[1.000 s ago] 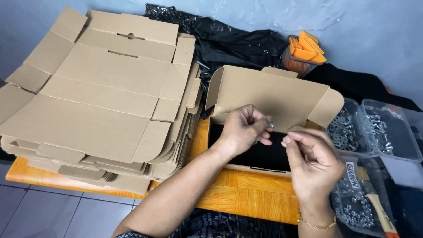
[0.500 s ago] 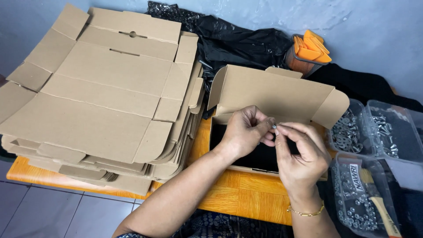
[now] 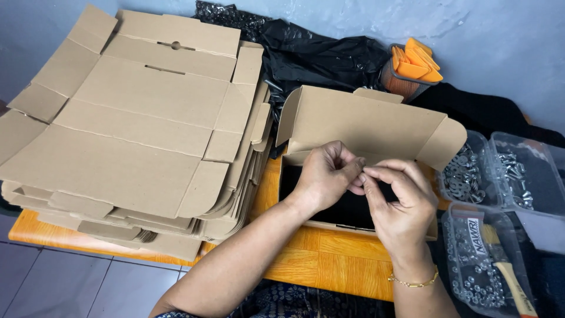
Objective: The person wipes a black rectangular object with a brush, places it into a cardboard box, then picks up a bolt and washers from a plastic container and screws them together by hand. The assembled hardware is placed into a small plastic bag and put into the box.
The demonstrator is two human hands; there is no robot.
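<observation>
We see an open cardboard box (image 3: 365, 126) standing on the orange wooden table (image 3: 329, 265), its long axis running left to right across our view, its mouth facing up and its lid raised at the far side with side flaps spread. The box is plain brown corrugated card, and something flat and black (image 3: 341, 206) lies inside. Our left hand (image 3: 323, 176) and right hand (image 3: 400, 203) meet just above the box's near edge, fingertips pinched tightly together on something too small to make out; both wrists bend inward, knuckles up, and a thin gold bracelet (image 3: 415, 282) sits on the right wrist. A stack of flat unfolded box blanks (image 3: 129, 123) lies just to the left. Clear plastic tubs of metal hardware (image 3: 500, 176) stand to the right, and black plastic sheeting (image 3: 318, 53) lies behind.
</observation>
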